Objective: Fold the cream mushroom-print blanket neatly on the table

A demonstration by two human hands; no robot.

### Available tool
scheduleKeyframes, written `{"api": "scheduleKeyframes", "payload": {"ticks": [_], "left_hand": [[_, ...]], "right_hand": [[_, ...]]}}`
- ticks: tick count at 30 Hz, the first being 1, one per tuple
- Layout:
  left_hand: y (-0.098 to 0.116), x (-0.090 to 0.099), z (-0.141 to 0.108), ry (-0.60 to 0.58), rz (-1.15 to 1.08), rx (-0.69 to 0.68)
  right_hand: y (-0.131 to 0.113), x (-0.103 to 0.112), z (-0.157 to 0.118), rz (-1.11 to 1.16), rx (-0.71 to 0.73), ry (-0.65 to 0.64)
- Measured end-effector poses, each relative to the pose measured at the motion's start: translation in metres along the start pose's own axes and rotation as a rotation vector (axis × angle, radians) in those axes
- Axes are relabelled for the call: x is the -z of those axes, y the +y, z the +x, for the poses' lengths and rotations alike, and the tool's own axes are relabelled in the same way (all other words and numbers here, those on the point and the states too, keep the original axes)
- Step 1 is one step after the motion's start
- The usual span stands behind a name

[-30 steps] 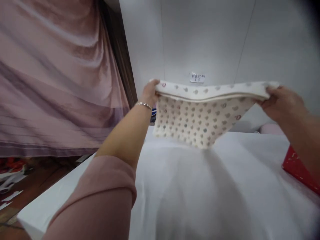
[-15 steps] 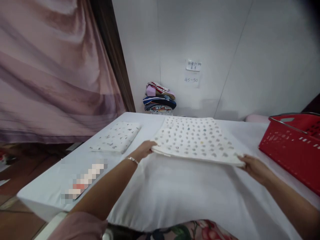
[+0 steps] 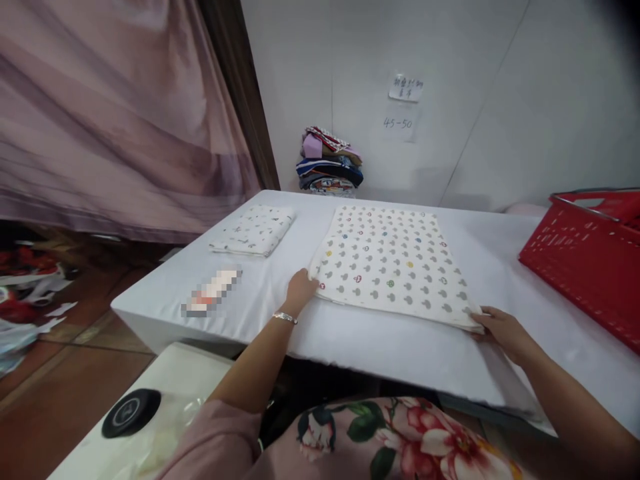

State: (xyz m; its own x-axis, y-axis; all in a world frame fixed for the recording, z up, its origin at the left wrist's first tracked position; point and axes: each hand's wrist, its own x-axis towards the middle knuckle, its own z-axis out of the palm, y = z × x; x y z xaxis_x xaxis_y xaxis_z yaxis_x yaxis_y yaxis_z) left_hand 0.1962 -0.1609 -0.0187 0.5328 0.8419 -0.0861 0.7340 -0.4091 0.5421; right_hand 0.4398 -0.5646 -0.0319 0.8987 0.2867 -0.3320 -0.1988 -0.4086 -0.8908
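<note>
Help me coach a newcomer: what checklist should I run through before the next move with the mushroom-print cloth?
1. Left hand on the cloth's near left corner: ok.
2. Right hand on the near right corner: ok, thumb above the edge.
3. Mushroom-print cloth spread out on the white tablecloth: ok, no large crease shows on top.
4. Gap to the folded printed cloth at left: ok, the two lie apart.
5. Gap to the red plastic basket at right: ok, not touching.
6. Underside smooth: cannot tell, hidden by the top face.
</note>
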Motion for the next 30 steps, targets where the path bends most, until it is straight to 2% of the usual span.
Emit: {"api": "scheduleKeyframes", "payload": {"ticks": [3,6,7,9,12,14,17,22,27,30], "left_hand": [[-0.004,-0.004,-0.015,0.147,0.033,-0.053],[-0.005,-0.01,-0.035,0.286,0.042,-0.317],[-0.004,-0.012,-0.041,0.281,0.051,-0.434],[0.002,-0.019,-0.054,0.198,0.075,-0.66],[0.018,-0.032,-0.064,0.049,0.099,-0.908],[0.027,-0.04,-0.065,0.0,0.111,-0.992],[0.036,-0.05,-0.059,-0.018,0.126,-1.028],[0.039,-0.057,-0.051,-0.001,0.085,-0.989],[0.048,-0.059,-0.051,0.01,0.059,-0.904],[0.05,-0.06,-0.051,0.038,0.035,-0.9]], "right_hand": [[0.003,-0.001,-0.006,-0.389,0.166,0.171],[0.006,-0.008,-0.016,-0.689,0.574,0.301],[0.006,-0.013,-0.02,-0.711,0.712,0.283],[0.003,-0.029,-0.026,-0.699,0.928,0.16],[-0.006,-0.059,-0.029,-0.702,1.086,-0.062],[-0.013,-0.077,-0.027,-0.729,1.162,-0.172],[-0.021,-0.096,-0.021,-0.773,1.26,-0.246],[-0.02,-0.106,-0.016,-0.756,1.314,-0.164],[-0.021,-0.11,-0.019,-0.762,1.312,-0.149],[-0.027,-0.112,-0.018,-0.733,1.307,-0.052]]}}
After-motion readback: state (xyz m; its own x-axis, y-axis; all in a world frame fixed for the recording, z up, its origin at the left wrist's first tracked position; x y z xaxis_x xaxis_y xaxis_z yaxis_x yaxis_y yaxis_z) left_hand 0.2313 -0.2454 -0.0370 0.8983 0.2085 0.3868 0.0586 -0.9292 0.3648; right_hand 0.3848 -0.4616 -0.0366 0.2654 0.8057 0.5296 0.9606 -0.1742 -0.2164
